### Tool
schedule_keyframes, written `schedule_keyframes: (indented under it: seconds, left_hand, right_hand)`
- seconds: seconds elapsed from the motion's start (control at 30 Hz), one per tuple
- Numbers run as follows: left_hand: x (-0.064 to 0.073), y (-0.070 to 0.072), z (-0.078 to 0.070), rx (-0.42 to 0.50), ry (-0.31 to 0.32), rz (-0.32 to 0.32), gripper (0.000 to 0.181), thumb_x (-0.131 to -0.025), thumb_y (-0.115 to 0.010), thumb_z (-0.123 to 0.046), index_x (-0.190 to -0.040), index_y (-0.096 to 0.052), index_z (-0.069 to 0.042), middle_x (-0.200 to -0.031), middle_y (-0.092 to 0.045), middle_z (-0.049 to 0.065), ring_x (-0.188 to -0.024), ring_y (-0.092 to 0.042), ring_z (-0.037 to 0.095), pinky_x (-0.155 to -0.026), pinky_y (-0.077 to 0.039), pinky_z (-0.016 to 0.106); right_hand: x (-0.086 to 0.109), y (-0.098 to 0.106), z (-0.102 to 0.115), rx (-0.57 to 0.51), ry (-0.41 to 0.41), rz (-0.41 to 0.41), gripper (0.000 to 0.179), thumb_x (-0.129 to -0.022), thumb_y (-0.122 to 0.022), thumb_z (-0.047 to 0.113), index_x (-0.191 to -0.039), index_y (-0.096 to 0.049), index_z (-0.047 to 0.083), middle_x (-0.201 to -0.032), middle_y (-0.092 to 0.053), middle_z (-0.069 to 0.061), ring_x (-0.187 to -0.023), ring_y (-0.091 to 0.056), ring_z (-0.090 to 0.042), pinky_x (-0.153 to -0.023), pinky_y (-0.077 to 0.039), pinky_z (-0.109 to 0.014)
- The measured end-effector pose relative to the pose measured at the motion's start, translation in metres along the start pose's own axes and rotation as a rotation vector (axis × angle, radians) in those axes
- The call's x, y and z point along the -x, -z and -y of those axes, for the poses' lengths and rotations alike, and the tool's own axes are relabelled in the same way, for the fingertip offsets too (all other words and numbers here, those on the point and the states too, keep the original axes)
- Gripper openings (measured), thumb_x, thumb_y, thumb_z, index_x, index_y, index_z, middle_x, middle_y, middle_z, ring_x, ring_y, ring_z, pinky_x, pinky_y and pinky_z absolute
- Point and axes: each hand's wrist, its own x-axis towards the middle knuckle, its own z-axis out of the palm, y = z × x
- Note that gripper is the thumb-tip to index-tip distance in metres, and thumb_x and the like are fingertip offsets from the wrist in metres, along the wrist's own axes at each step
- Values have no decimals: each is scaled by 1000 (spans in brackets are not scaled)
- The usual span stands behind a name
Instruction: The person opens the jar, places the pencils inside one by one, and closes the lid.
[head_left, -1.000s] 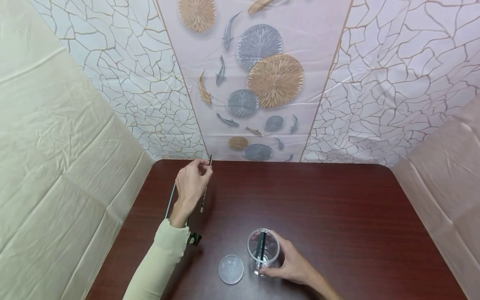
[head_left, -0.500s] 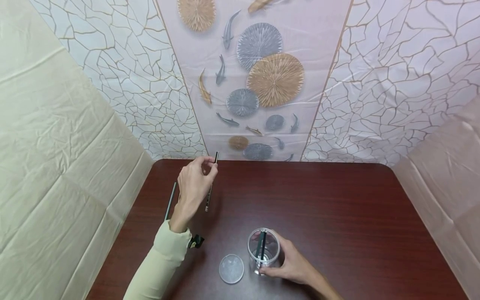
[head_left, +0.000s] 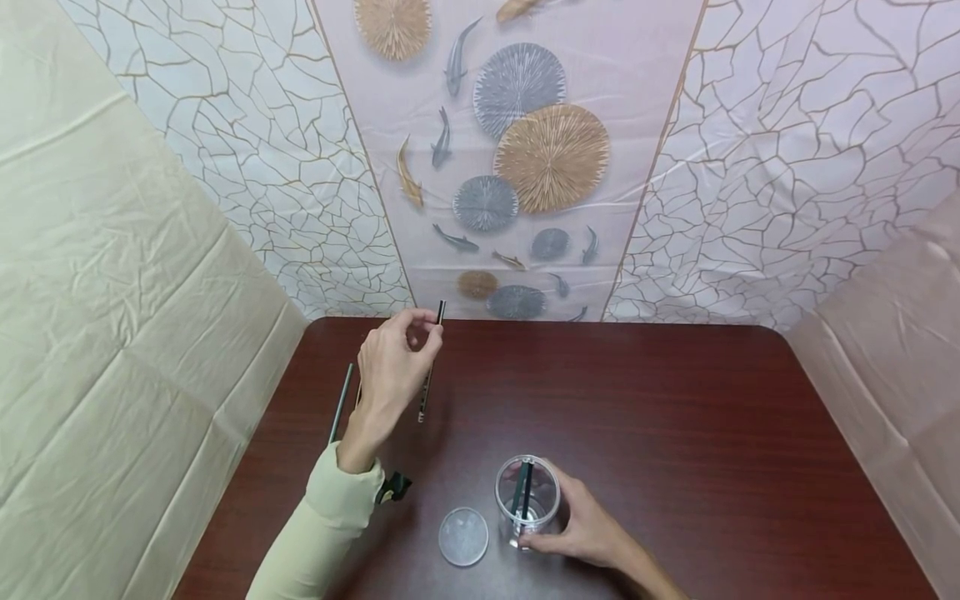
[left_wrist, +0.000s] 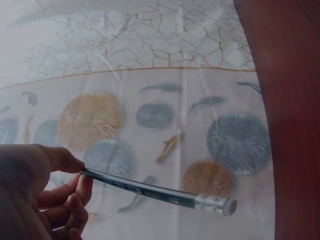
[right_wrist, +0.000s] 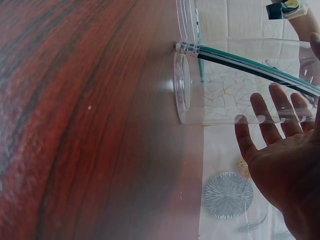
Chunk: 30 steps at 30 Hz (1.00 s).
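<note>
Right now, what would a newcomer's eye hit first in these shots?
Probably the backdrop, printed with fish and round motifs, beyond the table. Then the left hand, left of centre in the head view, pinching a pencil. Nearer the camera, the right hand holds a clear jar with pencils inside.

Held pencil (head_left: 425,398): partly hidden behind left hand (head_left: 393,367)
Table (head_left: 675,433): near edge cut off
Sleeve (head_left: 318,533): upper end cut off
</note>
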Motion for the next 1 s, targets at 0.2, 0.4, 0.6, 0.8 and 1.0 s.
schedule_keyframes:
  seconds: [0.2, 0.4, 0.6, 0.8, 1.0]
  left_hand:
    - [1, 4, -7, 38, -22, -2, 12, -91, -75, -22, -102, -80, -19, -70, -64, -5, -63, -58, 13, -61, -46, 39]
    - [3, 9, -16, 69, -35, -4, 12, -91, -76, -22, -103, -79, -20, -69, -62, -5, -63, -56, 14, -63, -44, 38]
    - [6, 15, -26, 116, -43, 6, 13, -91, -77, -22, -103, -79, -19, -70, -60, -4, -64, -55, 13, -65, -42, 37]
    - [10, 22, -36, 164, -75, 10, 13, -90, -77, -20, -103, -79, -19, -70, -60, -2, -67, -55, 11, -66, -41, 36]
    - [14, 28, -47, 200, -109, 6, 12, -91, -77, -20, -102, -79, -20, -72, -63, -3, -69, -57, 9, -65, -42, 34]
  right_hand:
    - [0, 0, 0, -8, 6, 2, 81, -79, -96, 15, -146, -53, 1, -132, -70, -10, -117, -69, -28, -110, -49, -38]
    - [0, 0, -1, -10, 5, 2, 81, -78, -96, 15, -146, -53, 1, -133, -70, -8, -116, -69, -32, -109, -49, -38]
    - [0, 0, -1, 10, 2, -3, 81, -78, -96, 17, -146, -54, 3, -132, -70, -5, -114, -70, -32, -108, -50, -38]
    - [0, 0, -1, 0, -3, 4, 81, -79, -96, 16, -147, -54, 3, -133, -70, -5, -115, -69, -31, -109, -49, -38]
    - [0, -1, 0, -1, -3, 1, 82, -78, -96, 16, -146, -53, -1, -133, -70, -5, -114, -69, -37, -110, -49, -37]
